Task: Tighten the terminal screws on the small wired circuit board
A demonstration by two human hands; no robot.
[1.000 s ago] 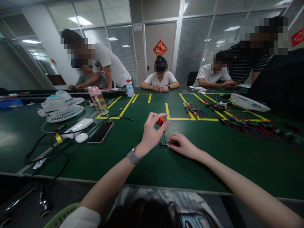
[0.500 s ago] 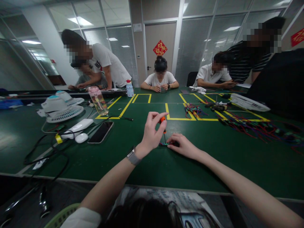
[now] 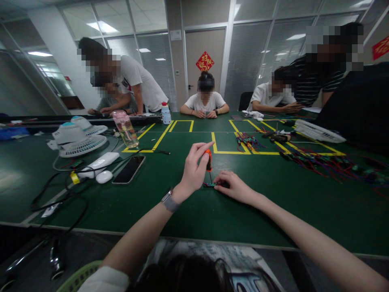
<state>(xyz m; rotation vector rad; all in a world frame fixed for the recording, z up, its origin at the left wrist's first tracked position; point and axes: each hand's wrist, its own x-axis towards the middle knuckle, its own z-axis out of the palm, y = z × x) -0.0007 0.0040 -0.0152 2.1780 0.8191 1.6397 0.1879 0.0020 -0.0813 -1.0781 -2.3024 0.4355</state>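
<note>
My left hand (image 3: 193,170) is closed around the orange handle of a small screwdriver (image 3: 208,159), held upright with its thin shaft pointing down. The tip meets a small green circuit board (image 3: 210,184) lying on the green table (image 3: 170,202). My right hand (image 3: 234,185) lies on the table just right of the board, its fingers pressed down on the board's right end. A watch sits on my left wrist.
A black phone (image 3: 129,169), a white mouse (image 3: 104,176), white fans (image 3: 75,140), a pink bottle (image 3: 125,128) and black cables lie to the left. Bundles of coloured wires (image 3: 322,162) spread at the right. Several people sit or stand at the far side.
My left fingers have shifted around the screwdriver handle, turning it; the orange handle now shows lower between them. My right hand and the board have stayed put.
</note>
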